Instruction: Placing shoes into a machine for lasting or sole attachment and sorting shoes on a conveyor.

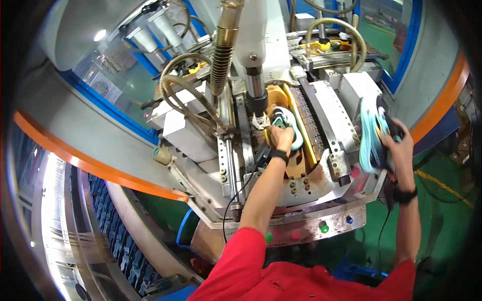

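Observation:
My left hand [282, 138] reaches into the middle of the machine, its fingers closed on a shoe [295, 135] with a pale turquoise sole edge. That shoe lies between yellow-orange pads [300, 120], under a vertical metal press rod [256, 90]. Part of the shoe is covered by my hand. Out to the right of the machine, my right hand [400, 145] grips a second shoe [370, 135], dark with a streaked turquoise and white sole that faces left. This shoe is held up on its side and looks slightly blurred. Each wrist wears a black band with a thin cable.
Ribbed hoses [226, 55] hang in front and to the left of the rod. White metal blocks [191, 135] flank the work bed. Coloured buttons [325, 229] line the front panel. An orange-edged housing [105, 173] curves around both sides. A belt with dark blue pieces [118, 236] runs at lower left.

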A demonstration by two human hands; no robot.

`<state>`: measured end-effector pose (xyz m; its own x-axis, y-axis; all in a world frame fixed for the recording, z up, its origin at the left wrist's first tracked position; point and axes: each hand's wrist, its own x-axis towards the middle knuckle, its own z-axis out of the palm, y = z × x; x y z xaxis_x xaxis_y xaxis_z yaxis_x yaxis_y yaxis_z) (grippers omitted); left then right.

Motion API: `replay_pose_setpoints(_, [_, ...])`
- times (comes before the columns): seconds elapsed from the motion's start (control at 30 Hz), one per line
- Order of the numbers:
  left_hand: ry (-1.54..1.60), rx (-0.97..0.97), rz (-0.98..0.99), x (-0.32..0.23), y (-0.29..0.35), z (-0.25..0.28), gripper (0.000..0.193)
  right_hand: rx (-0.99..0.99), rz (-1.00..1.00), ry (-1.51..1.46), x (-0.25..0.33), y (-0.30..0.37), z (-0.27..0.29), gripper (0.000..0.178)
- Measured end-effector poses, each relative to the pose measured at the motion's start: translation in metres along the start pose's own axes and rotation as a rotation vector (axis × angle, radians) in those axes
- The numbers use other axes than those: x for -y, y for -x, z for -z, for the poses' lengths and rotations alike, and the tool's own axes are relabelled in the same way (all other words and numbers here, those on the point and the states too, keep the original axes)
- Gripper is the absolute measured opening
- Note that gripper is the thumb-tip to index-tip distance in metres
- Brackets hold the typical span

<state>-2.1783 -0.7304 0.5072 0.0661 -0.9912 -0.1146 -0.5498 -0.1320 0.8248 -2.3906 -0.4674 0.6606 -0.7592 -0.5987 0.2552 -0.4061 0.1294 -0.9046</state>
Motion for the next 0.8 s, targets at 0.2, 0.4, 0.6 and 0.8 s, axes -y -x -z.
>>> replay_pose_setpoints(0.2, [0.917, 0.614, 0.357, 0.022, 0.094, 0.176, 0.021, 0.558, -0.036, 0.397, 0.051, -0.085, -0.168, 0.058])
replay_pose_setpoints(0.4, [0.908, 0.331, 0.331, 0.086, 0.221, 0.339, 0.049, 0.664, -0.006, 0.644, 0.024, -0.057, -0.354, 0.053])
replay_pose_setpoints(0.6, [0.747, -0.217, 0.373, 0.126, 0.343, 0.416, 0.041, 0.289, 0.292, 0.753, -0.032, -0.011, -0.426, 0.031])
replay_pose_setpoints(0.8, [0.439, -0.630, 0.439, 0.191, 0.437, 0.389, 0.034, 0.438, 0.216, 0.664, -0.042, -0.010, -0.432, 0.064])
